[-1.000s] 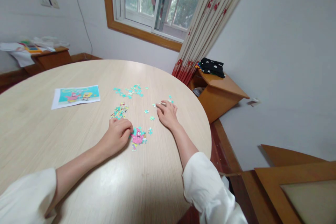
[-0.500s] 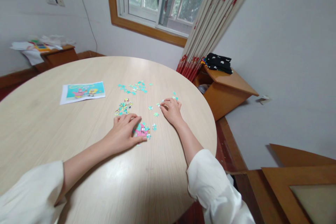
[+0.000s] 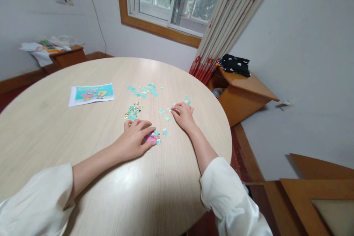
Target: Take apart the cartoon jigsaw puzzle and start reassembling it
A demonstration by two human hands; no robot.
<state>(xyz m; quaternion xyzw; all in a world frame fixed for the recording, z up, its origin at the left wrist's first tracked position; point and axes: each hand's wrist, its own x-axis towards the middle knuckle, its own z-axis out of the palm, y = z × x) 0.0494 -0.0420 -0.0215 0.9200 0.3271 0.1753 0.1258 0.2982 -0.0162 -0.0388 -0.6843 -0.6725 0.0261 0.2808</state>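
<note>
My left hand [image 3: 136, 138] rests on the table with its thumb and fingers spread around a partly joined jigsaw puzzle [image 3: 151, 138]. The joined part shows a pink starfish figure and teal edges, and my fingers cover some of its left side. Farther right, my right hand [image 3: 183, 115] is curled low over the table, thumb and forefinger close together at a small pale puzzle piece [image 3: 169, 110]. Its fingertips partly hide what they hold. Loose teal puzzle pieces [image 3: 167, 119] lie between the hands, and another small cluster [image 3: 165, 131] sits just right of the joined part.
A pile of mixed puzzle pieces [image 3: 133, 111] lies beyond my left hand, with scattered teal pieces [image 3: 145, 90] farther back. A printed reference picture [image 3: 95, 94] lies at the left on the round table [image 3: 124, 195]. A wooden cabinet [image 3: 246, 97] holding dark cloth stands at the right.
The whole view has shifted slightly. My left hand's fingers have closed in a little over the pink figure, covering more of its top left. My right hand stays at about the same spot.
</note>
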